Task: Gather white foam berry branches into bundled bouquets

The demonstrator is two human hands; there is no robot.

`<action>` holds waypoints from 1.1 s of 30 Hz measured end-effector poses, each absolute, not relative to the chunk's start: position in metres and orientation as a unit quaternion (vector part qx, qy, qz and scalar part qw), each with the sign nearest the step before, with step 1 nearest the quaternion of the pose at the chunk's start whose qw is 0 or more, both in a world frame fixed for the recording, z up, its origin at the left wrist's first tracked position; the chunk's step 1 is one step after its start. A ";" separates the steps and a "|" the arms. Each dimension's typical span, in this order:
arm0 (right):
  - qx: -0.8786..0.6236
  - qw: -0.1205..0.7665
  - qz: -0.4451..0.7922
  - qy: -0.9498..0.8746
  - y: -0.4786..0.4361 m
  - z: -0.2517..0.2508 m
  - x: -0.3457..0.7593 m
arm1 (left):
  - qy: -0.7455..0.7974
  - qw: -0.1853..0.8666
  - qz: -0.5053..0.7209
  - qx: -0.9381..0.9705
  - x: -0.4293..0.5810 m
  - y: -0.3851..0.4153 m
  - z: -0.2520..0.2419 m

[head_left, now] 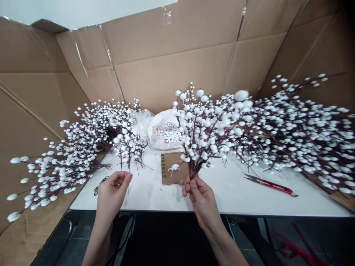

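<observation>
My left hand (115, 188) pinches the thin dark stem of a single white berry spray (128, 146), which stands upright above the fingers. In my right hand (198, 192) the fingers are wrapped round the gathered stems of a fuller bunch of white berry sprays (201, 136). That bunch fans out above the fist, its stem ends partly hidden by the fingers. Between the hands, a brown cardboard piece (169, 175) with green lettering lies flat, with a small white lump (174, 168) on it.
Red-handled thread snips (271, 184) lie at the right. Piles of berry sprays spread over the left (80, 144) and right (299, 129). An open plastic bag (155, 138) of loose white berries sits behind. Small black bands (96, 190) lie left. Cardboard walls (172, 51) surround the white table (149, 199).
</observation>
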State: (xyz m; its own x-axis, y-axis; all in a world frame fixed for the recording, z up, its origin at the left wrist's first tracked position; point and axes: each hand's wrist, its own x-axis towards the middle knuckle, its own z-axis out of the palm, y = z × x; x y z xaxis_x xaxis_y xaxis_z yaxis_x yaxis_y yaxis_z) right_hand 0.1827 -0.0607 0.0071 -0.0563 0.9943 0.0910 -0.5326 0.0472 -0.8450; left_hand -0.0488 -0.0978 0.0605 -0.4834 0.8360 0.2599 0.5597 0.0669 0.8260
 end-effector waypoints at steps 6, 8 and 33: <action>-0.206 0.594 0.661 -0.411 -0.047 0.045 0.141 | 0.640 0.303 0.512 0.487 -0.016 -0.115 0.078; -0.157 0.594 0.671 -0.416 -0.042 0.055 0.130 | 0.624 0.341 0.508 0.487 -0.012 -0.119 0.083; -0.096 0.605 0.696 -0.374 -0.066 0.070 0.134 | 0.605 0.355 0.548 0.455 0.005 -0.123 0.069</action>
